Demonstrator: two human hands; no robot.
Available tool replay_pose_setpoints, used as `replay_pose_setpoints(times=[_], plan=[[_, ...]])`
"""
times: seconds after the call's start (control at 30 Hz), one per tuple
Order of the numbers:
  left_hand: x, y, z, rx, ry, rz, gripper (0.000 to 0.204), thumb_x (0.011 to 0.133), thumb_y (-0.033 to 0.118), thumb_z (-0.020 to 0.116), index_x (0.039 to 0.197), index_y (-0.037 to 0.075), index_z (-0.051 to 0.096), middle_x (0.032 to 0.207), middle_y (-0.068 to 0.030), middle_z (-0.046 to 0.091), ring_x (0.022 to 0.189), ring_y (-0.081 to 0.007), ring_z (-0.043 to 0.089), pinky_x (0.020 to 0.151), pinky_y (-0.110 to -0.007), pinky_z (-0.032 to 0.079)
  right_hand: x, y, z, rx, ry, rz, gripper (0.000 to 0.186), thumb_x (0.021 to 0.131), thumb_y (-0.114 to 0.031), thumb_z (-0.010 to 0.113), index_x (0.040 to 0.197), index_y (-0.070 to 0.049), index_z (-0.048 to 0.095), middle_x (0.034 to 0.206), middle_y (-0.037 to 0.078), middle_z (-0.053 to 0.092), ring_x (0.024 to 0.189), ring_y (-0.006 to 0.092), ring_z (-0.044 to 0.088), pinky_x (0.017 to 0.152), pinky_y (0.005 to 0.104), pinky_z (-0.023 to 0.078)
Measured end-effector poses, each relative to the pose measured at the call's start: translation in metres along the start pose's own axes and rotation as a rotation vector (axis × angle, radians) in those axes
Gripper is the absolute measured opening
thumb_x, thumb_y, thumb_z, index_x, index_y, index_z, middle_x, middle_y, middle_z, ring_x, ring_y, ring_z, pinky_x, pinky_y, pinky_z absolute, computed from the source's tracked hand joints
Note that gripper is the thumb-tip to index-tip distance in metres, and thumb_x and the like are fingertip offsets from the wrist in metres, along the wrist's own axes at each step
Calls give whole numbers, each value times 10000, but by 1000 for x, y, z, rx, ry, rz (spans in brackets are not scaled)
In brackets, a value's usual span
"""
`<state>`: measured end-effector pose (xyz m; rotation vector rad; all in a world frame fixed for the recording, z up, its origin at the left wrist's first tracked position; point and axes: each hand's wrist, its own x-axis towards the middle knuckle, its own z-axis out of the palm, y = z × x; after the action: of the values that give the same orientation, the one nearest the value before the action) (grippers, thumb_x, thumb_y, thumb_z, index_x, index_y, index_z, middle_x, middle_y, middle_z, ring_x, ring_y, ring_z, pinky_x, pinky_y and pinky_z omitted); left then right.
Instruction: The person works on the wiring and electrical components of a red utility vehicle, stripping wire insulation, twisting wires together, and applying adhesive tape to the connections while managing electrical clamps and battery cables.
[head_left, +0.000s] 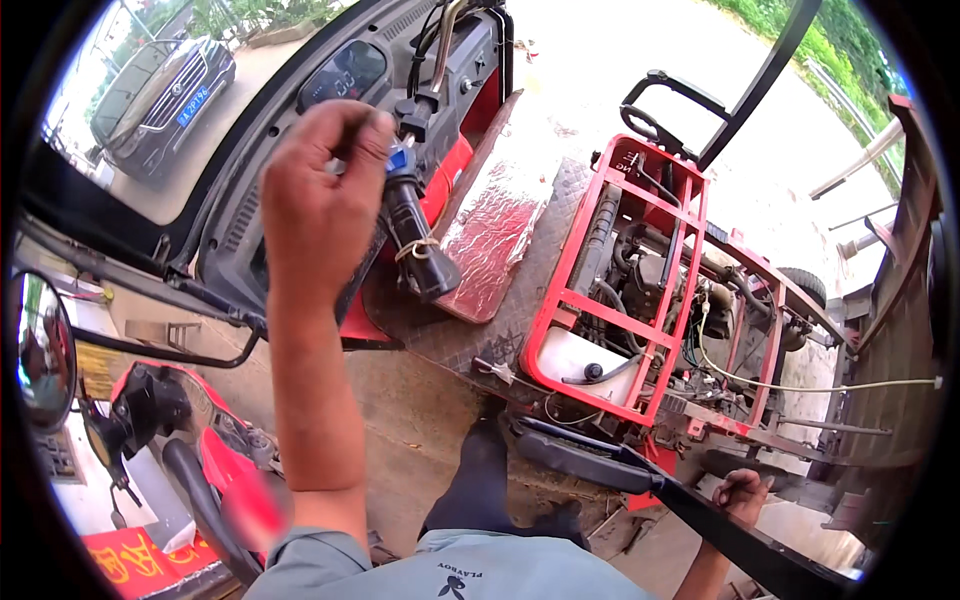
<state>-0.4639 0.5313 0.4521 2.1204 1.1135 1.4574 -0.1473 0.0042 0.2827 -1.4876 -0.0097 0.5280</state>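
Observation:
My left hand (318, 190) is raised in front of the dashboard of a three-wheeled vehicle, its thumb and fingers bent together in a pinch. Whatever lies between the fingertips, if anything, is hidden. Just right of them is the handlebar's black grip (412, 235), with a blue switch near its top and a pale tie around it. Behind the hand, a round-cornered display (345, 75) is lit. At the lower right, my right hand (742, 495) shows past a black bar (690, 500), fingers loosely curled and apart, with nothing visible in them.
A red metal frame (610, 310) surrounds an exposed engine (640, 270) and a white tank (580, 368). Silvery, crinkled sheeting (505, 220) covers the footboard. A red scooter (235, 480) stands lower left, beneath a mirror (45, 350). Beyond the windscreen is a dark car (160, 110).

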Motion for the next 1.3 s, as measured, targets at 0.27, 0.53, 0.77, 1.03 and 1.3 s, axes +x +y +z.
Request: replay_pose_setpoints(times=[0.27, 0.53, 0.77, 1.03, 1.3], plan=[[167, -137, 27, 286, -308, -60, 220, 981, 204, 699, 993, -16, 704, 755, -56, 668, 693, -95, 582, 663, -290, 478, -57, -11, 29, 376, 184, -117, 528, 1123, -475, 368, 1082, -31, 650, 852, 69, 610, 721, 167, 579, 684, 301, 511], [299, -168, 169, 387, -476, 34, 353, 958, 379, 676, 1077, 50, 726, 997, -183, 757, 987, -356, 718, 894, -452, 526, -55, -1, -16, 574, -65, 46, 630, 1057, -573, 451, 1199, -6, 690, 1030, 167, 661, 946, 293, 612, 938, 458, 515], [412, -225, 294, 481, -645, -76, 615, 930, 620, 645, 1007, 25, 780, 1021, -178, 767, 994, -323, 720, 910, -412, 529, -62, 4, -4, 611, 53, -4, 567, 1065, -474, 490, 1201, 47, 666, 1052, 208, 681, 936, 324, 645, 905, 462, 542], [410, -241, 340, 65, -725, -415, 336, 910, 333, 825, 1033, 20, 820, 871, -38, 762, 746, -126, 666, 709, -323, 527, -64, -35, 118, 196, 78, -463, 472, 1133, -372, 359, 1182, 4, 641, 960, 121, 619, 767, 189, 577, 709, 329, 511], [527, -368, 304, 249, -930, -186, 551, 901, 564, 770, 948, 16, 813, 842, -36, 753, 724, -107, 666, 659, -260, 505, -50, -10, 66, 505, 379, -133, 436, 1071, -362, 452, 1085, -1, 696, 907, 114, 638, 756, 203, 560, 731, 363, 488]])
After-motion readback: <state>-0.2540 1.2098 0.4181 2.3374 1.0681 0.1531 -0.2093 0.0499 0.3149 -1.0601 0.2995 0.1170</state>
